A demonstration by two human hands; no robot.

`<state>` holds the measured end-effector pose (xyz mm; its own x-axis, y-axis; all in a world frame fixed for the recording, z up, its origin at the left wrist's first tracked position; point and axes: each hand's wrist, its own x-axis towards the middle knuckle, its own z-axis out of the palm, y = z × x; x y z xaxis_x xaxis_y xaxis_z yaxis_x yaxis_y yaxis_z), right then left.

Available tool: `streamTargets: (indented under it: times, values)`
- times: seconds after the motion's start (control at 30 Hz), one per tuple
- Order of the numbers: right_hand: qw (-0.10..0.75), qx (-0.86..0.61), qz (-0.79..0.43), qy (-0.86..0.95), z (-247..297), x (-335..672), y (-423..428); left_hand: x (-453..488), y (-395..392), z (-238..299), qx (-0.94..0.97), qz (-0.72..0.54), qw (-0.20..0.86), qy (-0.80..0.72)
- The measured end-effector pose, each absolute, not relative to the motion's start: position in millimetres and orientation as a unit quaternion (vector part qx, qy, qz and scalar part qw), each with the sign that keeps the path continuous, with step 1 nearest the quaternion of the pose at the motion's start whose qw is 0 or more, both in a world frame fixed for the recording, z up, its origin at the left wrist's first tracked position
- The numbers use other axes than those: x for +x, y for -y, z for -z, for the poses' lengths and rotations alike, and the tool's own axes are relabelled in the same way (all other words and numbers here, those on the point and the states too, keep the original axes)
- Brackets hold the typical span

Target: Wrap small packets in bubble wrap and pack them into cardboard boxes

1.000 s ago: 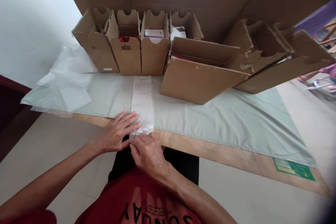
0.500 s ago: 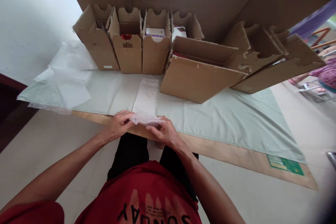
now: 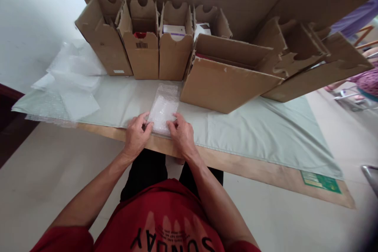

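A strip of bubble wrap [image 3: 164, 107] lies on the pale green cloth in front of me, its near end folded over near the table's front edge. Thumb and fingers of my left hand [image 3: 137, 133] close on its near left side. At the near right side, my right hand [image 3: 181, 132] grips the wrap in the same way, thumb bent inward. Whether anything lies inside the fold cannot be made out.
Several open cardboard boxes [image 3: 174, 57] stand along the back; a wider box [image 3: 227, 86] sits just right of the wrap. Loose bubble wrap sheets [image 3: 73, 86] lie at the left. The green cloth [image 3: 251, 130] covers the board [image 3: 236, 164]. A purple-clad person [image 3: 369, 82] is partly visible at far right.
The near flap of bubble wrap, raised at the table edge before, now lies folded flat over the strip. Both hands have moved slightly forward onto its sides.
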<state>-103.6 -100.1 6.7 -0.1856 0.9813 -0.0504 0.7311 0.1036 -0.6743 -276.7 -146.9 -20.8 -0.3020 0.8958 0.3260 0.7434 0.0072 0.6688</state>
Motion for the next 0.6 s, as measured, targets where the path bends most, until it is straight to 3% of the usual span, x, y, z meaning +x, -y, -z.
streamTargets:
  times: [0.37, 0.6]
  values:
    - [0.104, -0.649, -0.211, 0.723, -17, -116, 103, -264, 143, 24, 0.585, -0.337, 0.008, -0.738]
    - [0.165, -0.629, -0.222, 0.727, -4, -113, 101, -261, 143, 18, 0.594, -0.311, 0.021, -0.742]
